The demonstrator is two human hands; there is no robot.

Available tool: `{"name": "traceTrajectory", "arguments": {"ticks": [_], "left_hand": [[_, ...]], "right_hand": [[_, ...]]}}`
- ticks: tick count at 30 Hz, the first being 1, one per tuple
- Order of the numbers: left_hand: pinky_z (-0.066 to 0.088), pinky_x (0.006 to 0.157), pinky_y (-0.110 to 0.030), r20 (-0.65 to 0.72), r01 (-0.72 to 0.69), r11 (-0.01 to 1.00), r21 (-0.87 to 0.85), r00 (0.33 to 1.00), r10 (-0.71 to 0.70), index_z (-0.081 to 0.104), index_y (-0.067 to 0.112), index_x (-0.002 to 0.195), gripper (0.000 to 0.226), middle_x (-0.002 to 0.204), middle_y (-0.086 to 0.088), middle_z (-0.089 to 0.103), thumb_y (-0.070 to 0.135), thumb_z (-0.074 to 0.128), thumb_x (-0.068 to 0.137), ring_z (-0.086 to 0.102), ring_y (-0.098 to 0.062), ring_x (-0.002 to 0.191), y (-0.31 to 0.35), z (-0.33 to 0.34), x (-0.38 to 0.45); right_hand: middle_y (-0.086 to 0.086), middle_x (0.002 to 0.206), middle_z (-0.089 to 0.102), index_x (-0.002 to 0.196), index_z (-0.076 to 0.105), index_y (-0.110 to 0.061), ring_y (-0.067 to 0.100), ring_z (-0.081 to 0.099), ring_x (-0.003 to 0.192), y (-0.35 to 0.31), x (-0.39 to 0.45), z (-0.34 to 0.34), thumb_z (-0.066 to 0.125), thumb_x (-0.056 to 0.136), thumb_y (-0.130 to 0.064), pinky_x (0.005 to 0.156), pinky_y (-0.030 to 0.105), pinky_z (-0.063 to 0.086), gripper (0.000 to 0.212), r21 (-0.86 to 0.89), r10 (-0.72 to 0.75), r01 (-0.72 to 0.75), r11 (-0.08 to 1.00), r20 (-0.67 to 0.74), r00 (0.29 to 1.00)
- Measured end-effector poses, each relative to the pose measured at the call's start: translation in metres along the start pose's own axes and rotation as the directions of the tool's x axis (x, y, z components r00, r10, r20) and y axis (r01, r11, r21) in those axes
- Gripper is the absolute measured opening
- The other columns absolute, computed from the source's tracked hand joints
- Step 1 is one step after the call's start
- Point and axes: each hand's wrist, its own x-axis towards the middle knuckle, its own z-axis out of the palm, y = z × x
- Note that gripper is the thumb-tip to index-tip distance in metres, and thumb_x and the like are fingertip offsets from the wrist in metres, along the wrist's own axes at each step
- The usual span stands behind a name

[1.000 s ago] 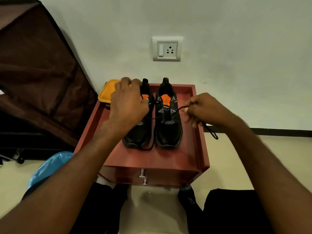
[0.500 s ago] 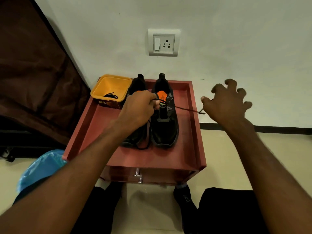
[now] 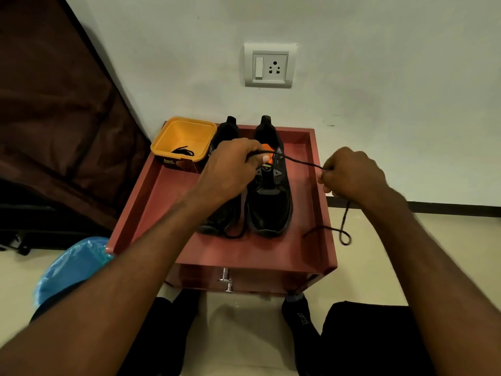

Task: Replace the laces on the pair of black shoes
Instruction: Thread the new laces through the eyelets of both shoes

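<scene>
A black lace (image 3: 301,162) is stretched taut across the right-hand black shoe (image 3: 269,196), which stands beside the left-hand shoe (image 3: 226,137) on a red tray-topped cabinet (image 3: 311,256). One end of the lace is pinched by the left hand (image 3: 230,169) over the orange tongue; which eyelet it passes through cannot be made out. The other part is gripped in the closed right hand (image 3: 352,175), with the loose tail hung below and looped past the cabinet edge. Much of the left-hand shoe is hidden by the left forearm. A second lace (image 3: 183,151) is seen in a yellow tub (image 3: 162,143) at the back corner.
</scene>
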Motion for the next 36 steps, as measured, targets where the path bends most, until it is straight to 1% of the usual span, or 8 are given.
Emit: {"name": "traceTrajectory", "arguments": {"ticks": [2, 5, 13, 17, 21, 26, 31, 36], "left_hand": [[0.055, 0.084, -0.031, 0.046, 0.028, 0.998, 0.053, 0.998, -0.031, 0.067, 0.014, 0.127, 0.028, 0.104, 0.002, 0.068, 0.009, 0.065, 0.099, 0.063, -0.012, 0.096, -0.003, 0.001, 0.000], [0.056, 0.093, -0.044, 0.103, 0.063, 0.978, 0.199, 0.991, -0.085, 0.059, 0.011, 0.138, 0.049, 0.120, -0.006, 0.067, -0.008, 0.061, 0.092, 0.063, -0.023, 0.112, -0.012, 0.005, -0.001], [0.056, 0.088, -0.046, 0.212, 0.157, 0.913, 0.376, 0.945, -0.249, 0.054, 0.012, 0.134, 0.037, 0.122, -0.012, 0.066, 0.020, 0.065, 0.100, 0.065, -0.033, 0.110, -0.019, 0.036, -0.011], [0.055, 0.076, -0.043, 0.116, 0.164, 0.910, 0.380, 0.968, -0.223, 0.064, 0.012, 0.111, 0.017, 0.101, -0.009, 0.068, 0.024, 0.066, 0.099, 0.066, -0.030, 0.095, -0.019, 0.042, -0.018], [0.046, 0.063, -0.034, 0.077, 0.245, 0.947, 0.209, 0.961, -0.265, 0.059, 0.019, 0.081, 0.018, 0.079, 0.000, 0.065, 0.024, 0.066, 0.097, 0.064, -0.022, 0.078, -0.021, 0.042, -0.016], [0.050, 0.062, -0.041, 0.162, 0.455, 0.888, -0.065, 0.883, -0.440, 0.051, 0.012, 0.078, 0.021, 0.081, -0.005, 0.076, 0.014, 0.056, 0.099, 0.064, -0.014, 0.067, -0.025, 0.037, -0.009], [0.057, 0.085, -0.048, 0.253, 0.577, 0.764, -0.290, 0.816, -0.520, 0.051, 0.009, 0.086, 0.016, 0.088, -0.013, 0.078, 0.008, 0.049, 0.102, 0.073, -0.025, 0.091, -0.022, 0.030, -0.010], [0.060, 0.079, -0.036, 0.209, 0.436, 0.897, 0.071, 0.873, -0.441, 0.069, 0.009, 0.071, 0.041, 0.061, -0.001, 0.072, 0.036, 0.062, 0.101, 0.072, -0.018, 0.064, -0.021, 0.011, -0.008]], "right_hand": [[0.013, 0.121, 0.066, 0.129, 0.065, -0.011, 0.033, 0.065, 0.107, -0.001, -0.001, 0.010, 0.068, 0.090, -0.021, 0.092, 0.045, 0.055, 0.040, -0.157, 0.007, 0.007, 0.988, 0.089, 0.996], [0.011, 0.149, 0.047, 0.150, 0.046, -0.016, 0.030, 0.049, 0.135, -0.021, -0.004, 0.018, 0.072, 0.087, -0.014, 0.107, 0.041, 0.046, 0.068, 0.087, -0.226, 0.217, 0.972, 0.110, 0.968], [-0.001, 0.100, 0.064, 0.105, 0.054, -0.021, 0.018, 0.065, 0.088, -0.050, 0.003, 0.059, 0.082, 0.085, -0.036, 0.068, 0.033, 0.056, 0.037, 0.140, -0.268, 0.257, 0.956, 0.065, 0.961], [0.001, 0.093, 0.067, 0.102, 0.059, -0.017, 0.019, 0.066, 0.086, -0.042, 0.008, 0.062, 0.085, 0.084, -0.035, 0.078, 0.040, 0.059, 0.036, 0.199, -0.184, 0.164, 0.966, 0.087, 0.979], [-0.001, 0.083, 0.068, 0.092, 0.067, -0.016, 0.016, 0.068, 0.079, -0.036, 0.011, 0.063, 0.080, 0.090, -0.031, 0.075, 0.036, 0.058, 0.020, 0.228, -0.191, 0.176, 0.958, 0.048, 0.980], [0.006, 0.083, 0.074, 0.083, 0.074, -0.011, 0.021, 0.071, 0.083, -0.029, 0.018, 0.066, 0.073, 0.095, -0.018, 0.078, 0.034, 0.056, 0.015, 0.211, -0.174, 0.159, 0.965, 0.055, 0.983], [0.010, 0.082, 0.076, 0.087, 0.075, -0.004, 0.022, 0.073, 0.083, -0.026, 0.020, 0.064, 0.067, 0.096, -0.009, 0.070, 0.029, 0.055, 0.013, 0.235, -0.140, 0.120, 0.965, 0.069, 0.988], [0.005, 0.066, 0.074, 0.087, 0.073, -0.004, 0.021, 0.073, 0.062, -0.024, 0.019, 0.049, 0.059, 0.096, -0.011, 0.062, 0.032, 0.060, 0.018, 0.321, -0.048, -0.025, 0.947, 0.216, 0.975]]}}
